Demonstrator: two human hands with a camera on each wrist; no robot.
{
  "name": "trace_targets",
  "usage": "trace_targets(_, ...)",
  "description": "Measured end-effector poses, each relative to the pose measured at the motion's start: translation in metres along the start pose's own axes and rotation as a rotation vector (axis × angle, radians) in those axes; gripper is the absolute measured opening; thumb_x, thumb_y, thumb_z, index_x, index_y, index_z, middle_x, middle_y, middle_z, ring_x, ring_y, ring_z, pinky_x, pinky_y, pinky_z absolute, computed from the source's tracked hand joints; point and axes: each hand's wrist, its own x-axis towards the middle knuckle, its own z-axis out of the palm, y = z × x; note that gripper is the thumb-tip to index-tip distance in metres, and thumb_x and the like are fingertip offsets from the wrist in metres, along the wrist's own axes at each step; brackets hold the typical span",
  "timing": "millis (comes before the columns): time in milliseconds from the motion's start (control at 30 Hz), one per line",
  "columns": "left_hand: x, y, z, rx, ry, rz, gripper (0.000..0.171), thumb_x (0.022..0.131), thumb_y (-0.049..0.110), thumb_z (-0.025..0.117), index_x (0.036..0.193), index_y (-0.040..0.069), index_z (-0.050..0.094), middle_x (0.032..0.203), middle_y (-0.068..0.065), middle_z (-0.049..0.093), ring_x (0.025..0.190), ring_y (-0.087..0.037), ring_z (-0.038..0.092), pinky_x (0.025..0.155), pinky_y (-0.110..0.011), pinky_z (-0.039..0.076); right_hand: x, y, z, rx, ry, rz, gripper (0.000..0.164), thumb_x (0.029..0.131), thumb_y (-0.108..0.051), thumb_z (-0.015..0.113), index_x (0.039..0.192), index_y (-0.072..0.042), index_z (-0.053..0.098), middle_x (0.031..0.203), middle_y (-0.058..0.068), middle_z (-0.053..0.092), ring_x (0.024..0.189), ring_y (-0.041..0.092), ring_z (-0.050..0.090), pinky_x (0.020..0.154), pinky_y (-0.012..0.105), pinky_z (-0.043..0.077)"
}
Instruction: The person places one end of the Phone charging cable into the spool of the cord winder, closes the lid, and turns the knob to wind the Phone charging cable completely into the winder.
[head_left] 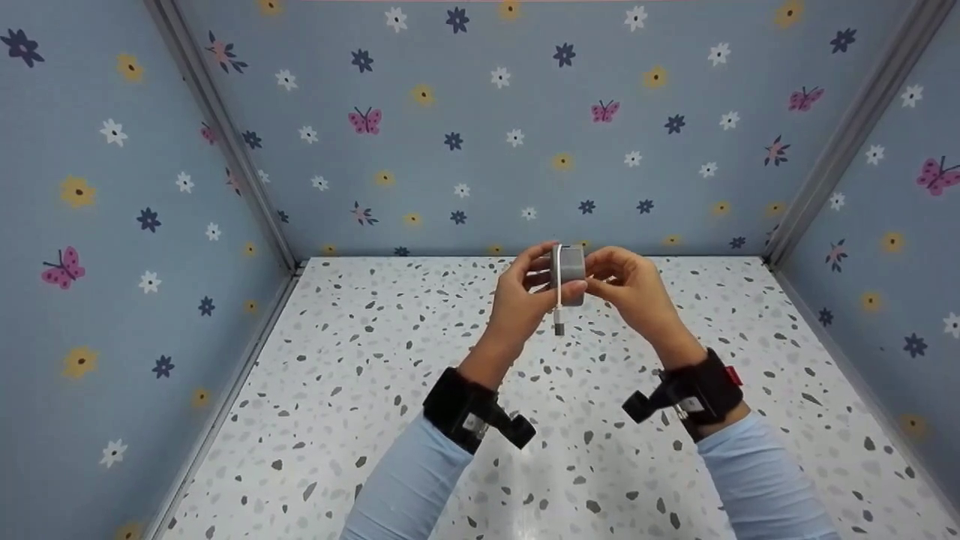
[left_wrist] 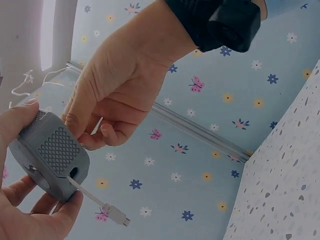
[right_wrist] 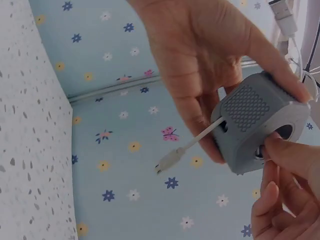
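Note:
A grey block-shaped cable winder [head_left: 572,262] with a cross-hatched face and a round opening in one side is held up between both hands. My left hand [head_left: 521,289] grips it around its body, thumb on one side and fingers on the other. A short white cable [head_left: 559,292] comes out of a slot in the winder and ends in a loose small plug [left_wrist: 116,215]. At the round opening, my right hand [right_wrist: 290,185] pinches the winder's side with thumb and curled fingers. What lies under that thumb is mostly hidden.
A white speckled tabletop [head_left: 450,420] lies below the hands, with flower-patterned panels [head_left: 465,165] at the back and both sides. In the right wrist view, another white cable with a USB plug [right_wrist: 286,22] shows at the upper right; whether it joins the winder I cannot tell.

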Motion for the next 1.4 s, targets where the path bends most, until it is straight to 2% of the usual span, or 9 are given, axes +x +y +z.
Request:
trace_targets(200, -0.001, 0.0, 0.0, 0.002, -0.015, 0.006, 0.063, 0.08, 0.014, 0.078, 0.137, 0.013, 0.052, 0.127, -0.013, 0.054, 0.114, -0.023, 0.058, 0.096, -0.032, 0.05, 0.001, 0.017, 0.004, -0.135, 0.139, -0.321, 0.01, 0.082, 0.005, 0.071, 0.089, -0.001, 0.068, 0.086, 0.011, 0.068, 0.077, 0.002, 0.055, 0.066, 0.016, 0.044)
trace_targets(400, 0.0, -0.002, 0.001, 0.011, -0.017, 0.026, 0.061, 0.081, 0.013, 0.077, 0.137, 0.013, 0.052, 0.127, -0.014, 0.055, 0.113, -0.023, 0.058, 0.098, -0.032, 0.049, 0.007, 0.026, 0.006, -0.162, 0.248, -0.674, 0.022, 0.072, 0.016, 0.074, 0.078, -0.004, 0.069, 0.074, 0.008, 0.066, 0.074, 0.016, 0.051, 0.069, 0.02, 0.041)
trace_targets(567, 0.0, -0.003, 0.0, 0.007, -0.025, 0.022, 0.061, 0.082, 0.014, 0.077, 0.138, 0.014, 0.052, 0.128, -0.013, 0.055, 0.114, -0.023, 0.058, 0.098, -0.032, 0.049, 0.009, 0.028, 0.006, -0.201, 0.269, -0.791, 0.021, 0.072, 0.015, 0.075, 0.072, -0.005, 0.068, 0.074, 0.007, 0.068, 0.076, 0.023, 0.053, 0.077, 0.022, 0.042)
trace_targets(667, 0.0, -0.004, 0.0, 0.008, -0.026, 0.018, 0.062, 0.082, 0.015, 0.077, 0.138, 0.013, 0.052, 0.128, -0.014, 0.055, 0.114, -0.024, 0.058, 0.097, -0.033, 0.05, 0.007, 0.028, 0.004, -0.219, 0.227, -0.728, 0.015, 0.078, 0.008, 0.074, 0.073, -0.005, 0.068, 0.077, 0.008, 0.069, 0.078, 0.021, 0.053, 0.074, 0.022, 0.042)
trace_targets(733, 0.0, -0.005, 0.0, 0.011, -0.026, 0.013, 0.062, 0.082, 0.015, 0.077, 0.138, 0.012, 0.051, 0.128, -0.014, 0.055, 0.115, -0.025, 0.058, 0.095, -0.033, 0.051, 0.006, 0.026, 0.002, -0.221, 0.167, -0.62, 0.011, 0.081, 0.005, 0.073, 0.078, -0.005, 0.067, 0.082, 0.008, 0.069, 0.079, 0.017, 0.054, 0.071, 0.021, 0.042)
trace_targets(933, 0.0, -0.006, 0.002, 0.002, -0.003, -0.01, 0.062, 0.082, 0.015, 0.077, 0.138, 0.011, 0.051, 0.127, -0.014, 0.056, 0.114, -0.025, 0.059, 0.092, -0.034, 0.053, 0.0, 0.004, -0.005, -0.124, -0.054, -0.092, 0.013, 0.093, 0.0, 0.06, 0.106, 0.001, 0.058, 0.101, 0.011, 0.062, 0.082, 0.013, 0.06, 0.067, 0.021, 0.048)
trace_targets(1033, -0.001, -0.005, 0.003, 0.005, 0.004, -0.01, 0.062, 0.081, 0.014, 0.078, 0.137, 0.011, 0.052, 0.127, -0.014, 0.056, 0.114, -0.024, 0.059, 0.093, -0.033, 0.052, -0.001, -0.005, -0.005, -0.094, -0.122, 0.12, 0.013, 0.102, -0.01, 0.048, 0.109, 0.001, 0.05, 0.093, 0.009, 0.056, 0.073, 0.015, 0.055, 0.062, 0.022, 0.046)
trace_targets(1200, -0.003, -0.003, 0.005, 0.0, 0.0, -0.006, 0.061, 0.081, 0.013, 0.077, 0.137, 0.011, 0.052, 0.126, -0.014, 0.056, 0.113, -0.025, 0.059, 0.094, -0.034, 0.052, -0.002, -0.014, -0.003, -0.081, -0.221, 0.294, 0.025, 0.105, -0.022, 0.038, 0.095, -0.003, 0.05, 0.071, 0.0, 0.043, 0.059, 0.01, 0.039, 0.055, 0.022, 0.035)
trace_targets(1400, -0.001, -0.005, 0.004, -0.004, 0.014, 0.005, 0.061, 0.08, 0.012, 0.078, 0.135, 0.01, 0.053, 0.126, -0.015, 0.056, 0.112, -0.027, 0.059, 0.096, -0.033, 0.051, 0.001, -0.013, -0.002, 0.074, -0.252, 0.378, 0.026, 0.106, -0.019, 0.035, 0.098, -0.002, 0.053, 0.07, -0.003, 0.042, 0.058, 0.006, 0.038, 0.055, 0.019, 0.035)
